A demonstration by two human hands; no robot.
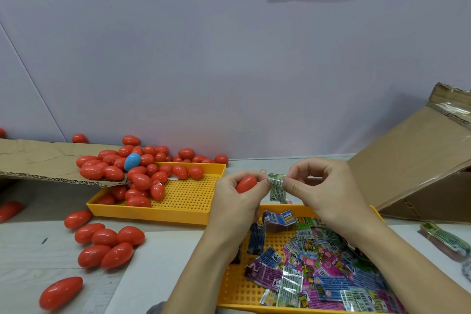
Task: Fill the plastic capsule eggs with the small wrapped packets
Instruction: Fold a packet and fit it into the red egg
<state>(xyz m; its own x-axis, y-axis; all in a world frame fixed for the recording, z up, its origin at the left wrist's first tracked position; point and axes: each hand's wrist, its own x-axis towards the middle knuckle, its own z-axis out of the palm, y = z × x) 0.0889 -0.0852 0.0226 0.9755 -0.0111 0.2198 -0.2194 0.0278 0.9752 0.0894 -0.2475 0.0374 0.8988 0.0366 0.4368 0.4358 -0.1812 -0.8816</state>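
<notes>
The left hand (235, 192) cups a red plastic capsule egg (246, 184); both hands pinch the green wrapped packet (277, 184) (right hand (322, 186) at three o'clock). Fold it tighter before opening the egg.

One view only, from the person's head, looking forward and down across the table (30, 247) toward its far edge, where a pale wall rises. It sits close: both forearms enter from the bottom edge of the picture and fill the lower middle. Wide-angle bending curves the table's far edge. No second view overlaps it.
</notes>
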